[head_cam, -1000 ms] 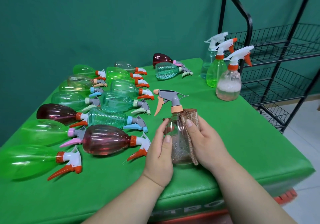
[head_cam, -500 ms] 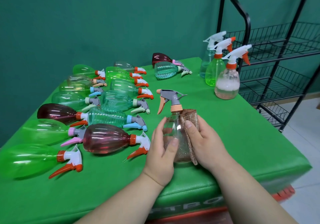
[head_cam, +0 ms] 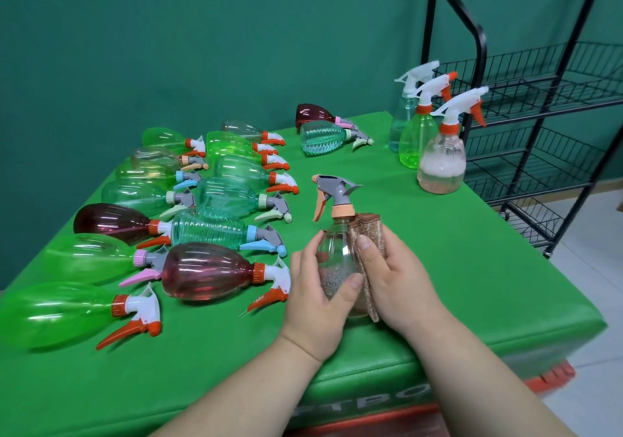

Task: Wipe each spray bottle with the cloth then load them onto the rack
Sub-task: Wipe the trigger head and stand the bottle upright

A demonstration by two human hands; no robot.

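Green worktop [head_cam: 438, 268], left hand [head_cam: 317, 298] grip curled round clear spray bottle [head_cam: 337, 258], right hand [head_cam: 397, 281] pressing brown cloth [head_cam: 367, 231] against it, thumb on top

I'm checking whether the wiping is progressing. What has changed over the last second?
The left hand has curled its fingers further round the front of the clear bottle, which has edged slightly right. Nothing taken or let go. The right hand still presses the brown cloth against its side; the lying bottles, the three standing bottles and the rack have not moved.
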